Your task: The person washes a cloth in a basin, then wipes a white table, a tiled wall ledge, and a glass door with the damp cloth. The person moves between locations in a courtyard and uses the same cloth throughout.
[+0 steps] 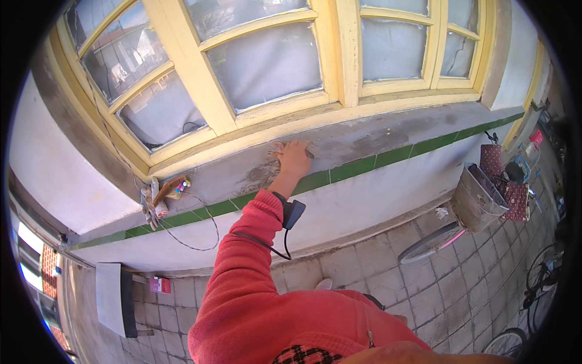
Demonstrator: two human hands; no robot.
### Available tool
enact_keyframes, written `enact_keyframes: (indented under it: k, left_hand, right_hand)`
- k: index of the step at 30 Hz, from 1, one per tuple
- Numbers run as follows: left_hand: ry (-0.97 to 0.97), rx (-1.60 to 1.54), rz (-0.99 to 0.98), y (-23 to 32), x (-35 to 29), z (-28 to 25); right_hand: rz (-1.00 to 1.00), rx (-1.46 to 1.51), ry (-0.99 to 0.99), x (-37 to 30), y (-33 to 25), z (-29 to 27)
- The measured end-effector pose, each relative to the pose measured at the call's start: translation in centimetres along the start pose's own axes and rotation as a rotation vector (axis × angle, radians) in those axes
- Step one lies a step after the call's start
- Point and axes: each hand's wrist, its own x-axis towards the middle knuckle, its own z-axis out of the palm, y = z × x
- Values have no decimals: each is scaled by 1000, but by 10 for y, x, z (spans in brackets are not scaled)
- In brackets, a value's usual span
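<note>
The front edge, where the green tile strip [357, 169] borders the grey sill [376, 133], passes below my wrist; the sill, which is directly under my fingers, gives wide room to the right, less to the left; my left hand [293, 159] is placed palm down, the forearm stretched forward in its red sleeve [245, 246], a black device [293, 214] at the wrist; my fingers look close together and bent on the surface, but if they clamp something I cannot tell; behind them, the yellow window frame [197, 73] closes the room; farther left lie gloves [148, 206]; far right stands a bicycle basket [476, 200].
</note>
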Motion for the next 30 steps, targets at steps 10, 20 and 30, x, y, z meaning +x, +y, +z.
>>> enact_keyframes:
  k: [10,20,30]
  left_hand:
    - [-110,-561,94,-13,-1,-6]
    - [-32,-476,115,-12,-5,0]
    - [7,-442,152,-14,-5,4]
  right_hand:
    - [-177,-247,-18,53,-60,-27]
    - [-286,-290,-41,81,-83,-34]
    - [-301,-314,-34,57,-59,-22]
